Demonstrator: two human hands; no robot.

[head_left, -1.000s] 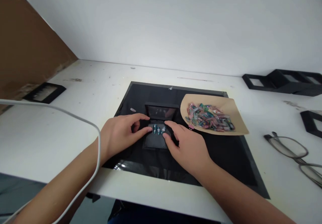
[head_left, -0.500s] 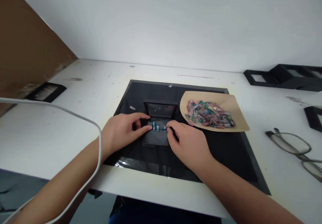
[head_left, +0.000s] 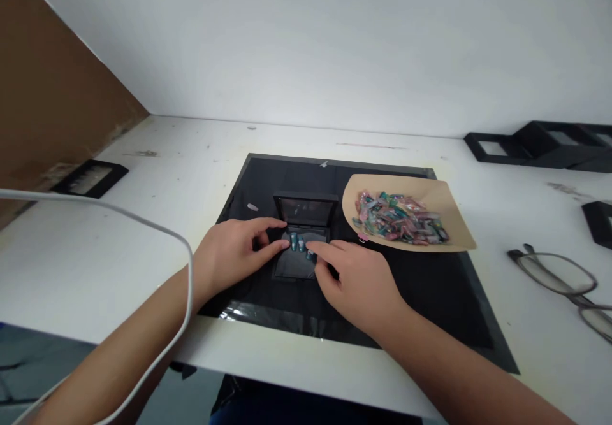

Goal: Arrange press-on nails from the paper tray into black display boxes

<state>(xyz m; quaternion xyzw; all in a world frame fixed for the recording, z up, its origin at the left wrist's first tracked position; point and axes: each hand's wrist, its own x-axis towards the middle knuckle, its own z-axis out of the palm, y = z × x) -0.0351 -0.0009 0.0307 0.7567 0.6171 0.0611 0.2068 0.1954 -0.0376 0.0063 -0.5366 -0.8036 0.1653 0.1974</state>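
Three glossy teal false nails (head_left: pixel 294 242) lie in the unclosed black hinged case (head_left: pixel 292 266), left hand (head_left: pixel 233 250) parted at its left edge, right hand (head_left: pixel 359 278) unclear in grip.

Wall, white (head_left: pixel 306 49), is spanning the rear and meeting the tabletop along a straight seam. Panel, brown (head_left: pixel 52 81), is slanting at far left, its lower edge showing wear. Tabletop, white (head_left: pixel 119 272), is bearing scuff marks (head_left: pixel 146 153). Floor, grey-blue (head_left: pixel 176 399), is showing below. Light, diffuse, is dimming toward the upper right.
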